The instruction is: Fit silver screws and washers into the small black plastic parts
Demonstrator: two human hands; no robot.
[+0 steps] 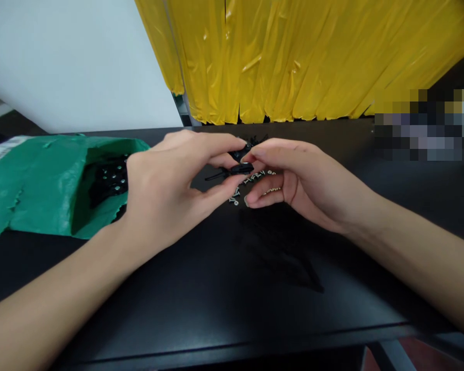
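Note:
Between the thumb and fingertips of my left hand [160,180] is a small black plastic part [241,168], with a thin loop-like end sticking out to the left. My right hand [309,175] meets it at its right end, thumb and forefinger pinched together. Whatever lies in that pinch is hidden; the other right fingers curl loosely below. Small silvery screws [251,179] lie scattered on the black table [201,304] beneath both hands. Just beyond the fingertips sits a little heap of black parts [251,145], partly covered by the hands.
On the left, a torn green plastic bag [34,188] lies with its mouth facing the hands. Black pieces with shiny round spots [116,178] show inside it. A white panel [81,62] and yellow plastic sheeting [278,62] stand behind the table. A blurred-out patch covers the far right.

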